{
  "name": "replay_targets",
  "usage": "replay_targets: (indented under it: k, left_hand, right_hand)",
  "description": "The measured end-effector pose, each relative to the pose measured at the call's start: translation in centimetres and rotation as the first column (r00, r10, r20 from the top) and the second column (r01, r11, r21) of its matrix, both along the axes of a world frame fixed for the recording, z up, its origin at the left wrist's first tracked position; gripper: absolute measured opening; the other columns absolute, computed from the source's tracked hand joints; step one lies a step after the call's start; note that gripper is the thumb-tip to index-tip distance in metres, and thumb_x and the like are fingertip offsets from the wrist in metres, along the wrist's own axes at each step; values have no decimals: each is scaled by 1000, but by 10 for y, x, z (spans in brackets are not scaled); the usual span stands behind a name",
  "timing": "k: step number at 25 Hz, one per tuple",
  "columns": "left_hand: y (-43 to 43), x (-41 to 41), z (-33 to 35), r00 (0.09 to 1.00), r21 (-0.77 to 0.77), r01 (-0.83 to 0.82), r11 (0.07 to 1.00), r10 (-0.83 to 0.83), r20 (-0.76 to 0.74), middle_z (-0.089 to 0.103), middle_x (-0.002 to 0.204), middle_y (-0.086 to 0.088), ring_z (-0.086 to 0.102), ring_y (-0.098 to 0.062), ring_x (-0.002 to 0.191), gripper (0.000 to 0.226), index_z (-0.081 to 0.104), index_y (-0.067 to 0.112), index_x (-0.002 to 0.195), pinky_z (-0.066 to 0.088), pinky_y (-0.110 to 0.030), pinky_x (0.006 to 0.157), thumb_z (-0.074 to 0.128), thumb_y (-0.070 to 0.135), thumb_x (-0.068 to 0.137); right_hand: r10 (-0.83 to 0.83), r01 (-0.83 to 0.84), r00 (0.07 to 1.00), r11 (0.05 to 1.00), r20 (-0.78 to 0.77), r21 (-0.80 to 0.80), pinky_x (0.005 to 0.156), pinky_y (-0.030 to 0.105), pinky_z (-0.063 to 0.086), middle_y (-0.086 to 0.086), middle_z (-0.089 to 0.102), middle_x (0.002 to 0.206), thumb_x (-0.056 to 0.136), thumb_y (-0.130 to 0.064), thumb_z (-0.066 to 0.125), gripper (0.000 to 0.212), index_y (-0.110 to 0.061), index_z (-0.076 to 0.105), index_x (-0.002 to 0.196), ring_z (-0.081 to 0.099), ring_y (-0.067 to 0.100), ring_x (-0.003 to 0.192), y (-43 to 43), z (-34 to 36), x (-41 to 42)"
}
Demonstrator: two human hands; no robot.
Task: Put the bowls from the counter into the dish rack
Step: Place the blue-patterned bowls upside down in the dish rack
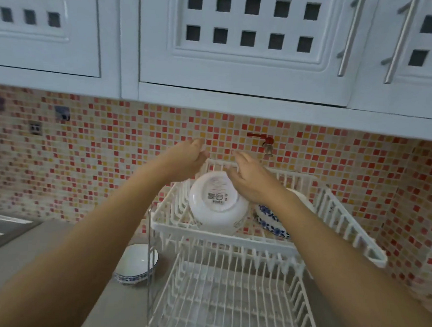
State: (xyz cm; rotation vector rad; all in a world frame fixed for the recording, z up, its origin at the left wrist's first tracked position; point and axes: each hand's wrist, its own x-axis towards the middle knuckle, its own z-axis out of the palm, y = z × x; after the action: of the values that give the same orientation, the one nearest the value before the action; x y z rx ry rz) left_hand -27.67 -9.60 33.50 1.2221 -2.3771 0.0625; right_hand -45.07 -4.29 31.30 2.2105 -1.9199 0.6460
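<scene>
A white two-tier dish rack (220, 235) stands on the counter against the tiled wall. In its upper tier a white bowl (217, 202) leans on its side, its labelled base facing me. To its right lies a blue-patterned bowl (269, 218), partly hidden by my right forearm. Another blue-rimmed white bowl (138, 262) sits on the counter left of the rack. My left hand (187, 160) hovers just above and left of the white bowl, fingers apart. My right hand (249, 179) is just above its right edge, fingers spread, holding nothing.
The rack's lower tier (226, 303) holds no dishes. A metal sink (1, 228) lies at the far left. White wall cabinets (232, 50) hang low over the rack. A red tap (264, 141) juts from the mosaic wall behind it.
</scene>
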Motion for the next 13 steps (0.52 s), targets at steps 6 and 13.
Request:
replay_targets:
  k: [6,13]
  left_hand:
    - [-46,117,-9,988,61,-153,986,154,-18,27,156,-15,27,-31,143,55,16,6,150,24,-40,115,23,34,103]
    - [-128,249,-57,956,190,-293,937,287,59,36,150,-19,35,-36,138,55,22,5,148,30,-45,112,26,35,102]
  right_hand:
    - [55,-55,998,998,-6,-8,118,39,15,9,14,159,101,-42,23,61,-7,15,150,13,23,147,-51,1,122]
    - [-31,29,999,981,9,194,112,40,29,13,19,157,100,-34,30,57,-4,20,148,27,31,141,-129,-38,256]
